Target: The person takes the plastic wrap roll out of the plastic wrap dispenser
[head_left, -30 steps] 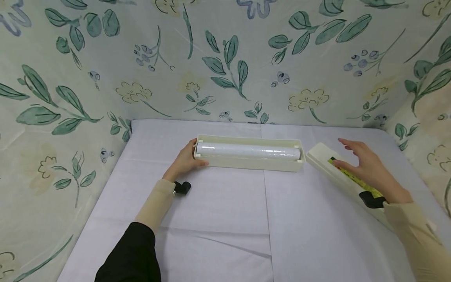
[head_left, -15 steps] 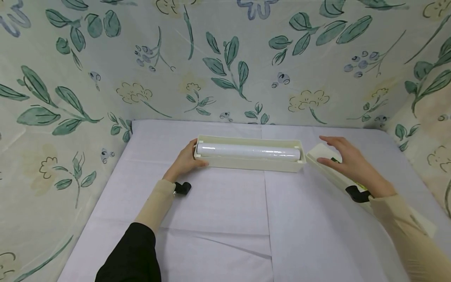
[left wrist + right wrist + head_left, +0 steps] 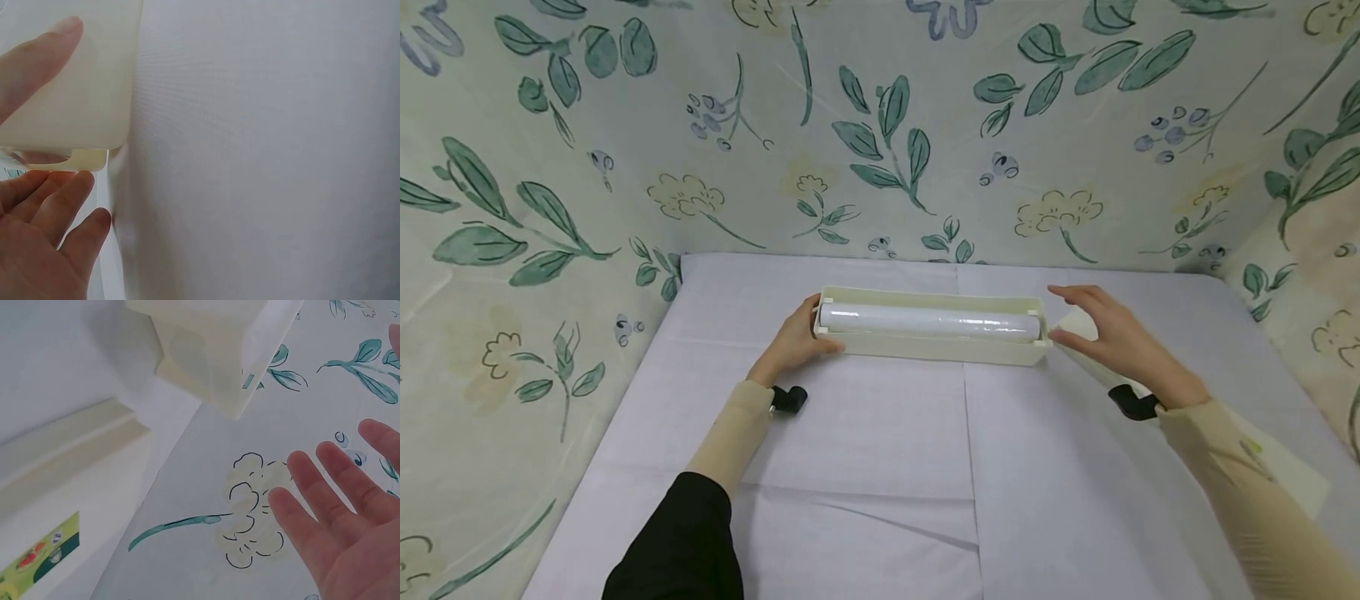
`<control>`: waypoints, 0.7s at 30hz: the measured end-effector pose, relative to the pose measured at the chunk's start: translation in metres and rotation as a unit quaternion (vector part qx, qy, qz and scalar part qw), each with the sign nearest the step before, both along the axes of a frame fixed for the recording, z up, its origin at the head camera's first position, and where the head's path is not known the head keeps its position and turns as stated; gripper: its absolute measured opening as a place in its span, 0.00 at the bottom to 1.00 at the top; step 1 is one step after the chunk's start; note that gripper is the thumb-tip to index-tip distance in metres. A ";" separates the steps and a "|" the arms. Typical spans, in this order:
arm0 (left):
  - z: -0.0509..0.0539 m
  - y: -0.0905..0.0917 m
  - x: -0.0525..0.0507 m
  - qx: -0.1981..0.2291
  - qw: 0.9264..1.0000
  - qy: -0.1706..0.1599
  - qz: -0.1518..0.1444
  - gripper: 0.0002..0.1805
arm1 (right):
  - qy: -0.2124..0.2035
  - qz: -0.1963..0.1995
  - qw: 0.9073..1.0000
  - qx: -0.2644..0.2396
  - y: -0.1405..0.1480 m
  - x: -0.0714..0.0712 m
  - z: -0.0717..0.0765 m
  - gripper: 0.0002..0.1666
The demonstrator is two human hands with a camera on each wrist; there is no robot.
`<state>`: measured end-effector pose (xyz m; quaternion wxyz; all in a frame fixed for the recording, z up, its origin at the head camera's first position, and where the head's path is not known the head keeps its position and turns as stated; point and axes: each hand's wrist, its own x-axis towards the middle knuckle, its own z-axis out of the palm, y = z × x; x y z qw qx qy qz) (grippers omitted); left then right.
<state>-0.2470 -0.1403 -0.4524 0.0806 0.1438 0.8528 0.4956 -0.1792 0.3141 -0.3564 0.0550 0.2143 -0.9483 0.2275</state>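
Leaf-and-flower cloth (image 3: 880, 125) formed the backdrop in the head view, rising behind and beside a table spread with a white tablecloth (image 3: 850, 450). Near the far edge lay a long cream box (image 3: 940, 348), its upper side uncovered, and a shiny white roll (image 3: 925, 321) lay lengthwise inside it. The person's left hand (image 3: 793, 340) gripped the box's left end, thumb on the front wall and fingers round the end. Just beside the right end was the right hand (image 3: 1123, 342), its thumb and fingers held well apart. A pale lid (image 3: 1296, 479) lay slantwise on the cloth, partly hidden under the right forearm. Both forearms were in beige sleeves (image 3: 730, 433), with black fabric (image 3: 677, 542) higher on the left arm.

From the left wrist, the thumb lay along the box's wall, while the other fingers showed at its end, one fingertip against the pale edge.

From the right wrist, the fingers were spread, clear of the box above them and of the lid, which bore a green label (image 3: 47, 556).
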 end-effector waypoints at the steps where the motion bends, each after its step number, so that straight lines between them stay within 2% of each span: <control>1: 0.000 0.000 0.000 0.001 1.000 0.000 -0.001 0.55 | -0.002 0.002 1.000 -0.001 -0.002 -0.001 0.000 0.40; 13: -0.003 -0.001 -0.003 0.008 1.000 -0.003 -0.001 0.55 | -0.025 0.021 0.999 -0.005 -0.022 -0.009 0.003 0.39; 21: -0.001 0.000 -0.002 0.005 1.000 0.001 -0.003 0.55 | -0.023 0.039 0.999 -0.004 -0.036 -0.017 0.001 0.37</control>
